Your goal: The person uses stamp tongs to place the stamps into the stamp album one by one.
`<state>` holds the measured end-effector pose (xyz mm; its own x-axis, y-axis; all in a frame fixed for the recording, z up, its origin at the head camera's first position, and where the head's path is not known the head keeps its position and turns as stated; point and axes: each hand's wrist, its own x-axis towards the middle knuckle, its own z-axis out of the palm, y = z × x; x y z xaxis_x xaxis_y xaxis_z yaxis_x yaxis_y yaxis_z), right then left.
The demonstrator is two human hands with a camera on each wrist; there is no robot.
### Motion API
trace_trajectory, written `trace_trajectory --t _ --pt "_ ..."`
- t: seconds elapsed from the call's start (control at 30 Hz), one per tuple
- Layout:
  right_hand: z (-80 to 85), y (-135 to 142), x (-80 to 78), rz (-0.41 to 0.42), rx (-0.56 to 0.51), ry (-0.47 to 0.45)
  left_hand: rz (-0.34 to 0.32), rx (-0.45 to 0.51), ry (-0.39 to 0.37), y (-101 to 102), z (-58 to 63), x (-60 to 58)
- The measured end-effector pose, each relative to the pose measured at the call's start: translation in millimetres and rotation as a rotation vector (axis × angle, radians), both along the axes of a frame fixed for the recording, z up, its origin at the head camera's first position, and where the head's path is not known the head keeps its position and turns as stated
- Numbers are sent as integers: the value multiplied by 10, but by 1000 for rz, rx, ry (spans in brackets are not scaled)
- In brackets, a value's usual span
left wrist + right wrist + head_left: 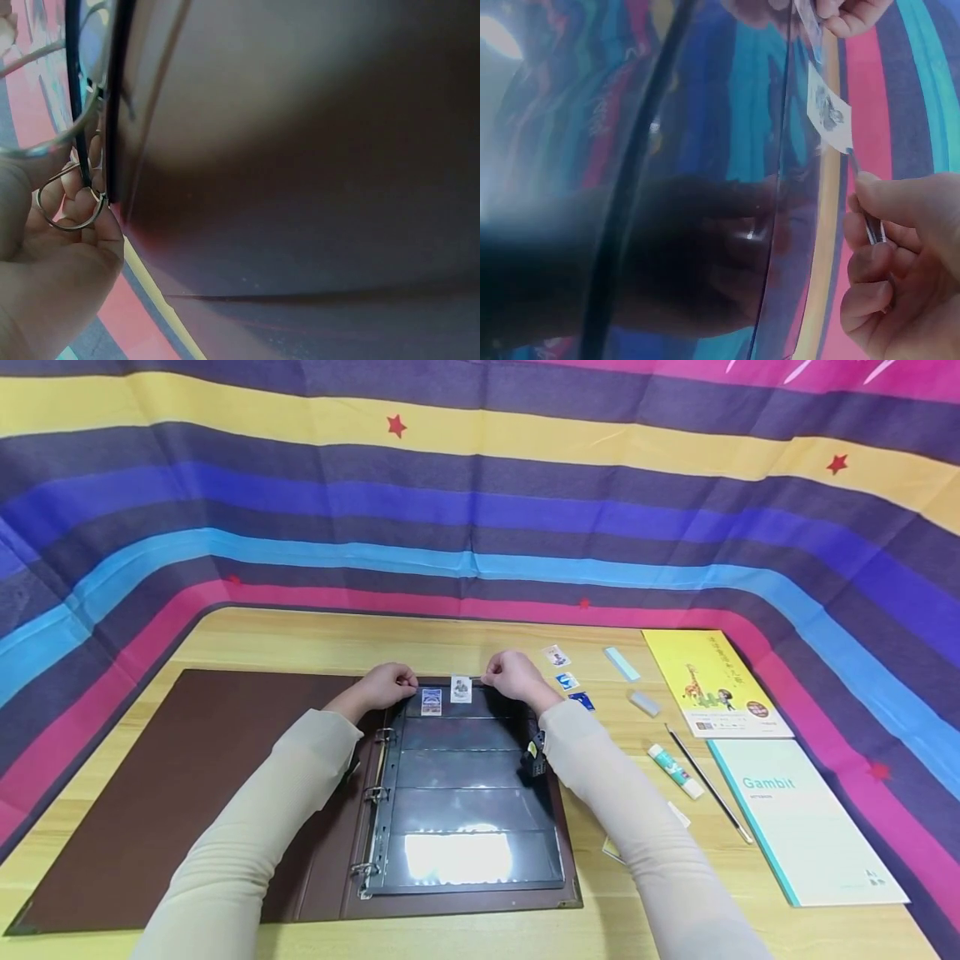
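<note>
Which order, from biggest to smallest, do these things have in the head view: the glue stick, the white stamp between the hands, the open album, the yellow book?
1. Open album
2. Yellow book
3. Glue stick
4. White stamp

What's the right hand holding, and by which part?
The right hand holds tweezers by the arms, just behind the tips, which meet one corner of the white stamp.

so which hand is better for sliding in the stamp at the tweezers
Probably the right hand: it holds tweezers whose tip meets the stamp at the top edge of the page; the left hand is at its upper left corner.
</note>
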<state>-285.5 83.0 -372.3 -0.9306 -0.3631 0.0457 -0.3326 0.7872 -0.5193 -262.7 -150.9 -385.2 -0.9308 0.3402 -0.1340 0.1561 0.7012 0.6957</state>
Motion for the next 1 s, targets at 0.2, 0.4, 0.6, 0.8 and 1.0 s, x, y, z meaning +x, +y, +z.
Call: trace_trajectory --t 0.2,0.4,0.6,0.8,1.0 --pt "11 -7 30 37 58 -49 4 10 -11 -3 5 6" --pt "47 -25 34 20 89 -40 7 11 -17 3 -2 -3" --pt "49 -59 30 15 160 3 6 12 -15 5 -19 -8" --pt "38 -61 25 17 194 7 9 21 -20 9 10 7" --pt "45 -35 14 14 197 -60 11 14 -16 3 16 16"
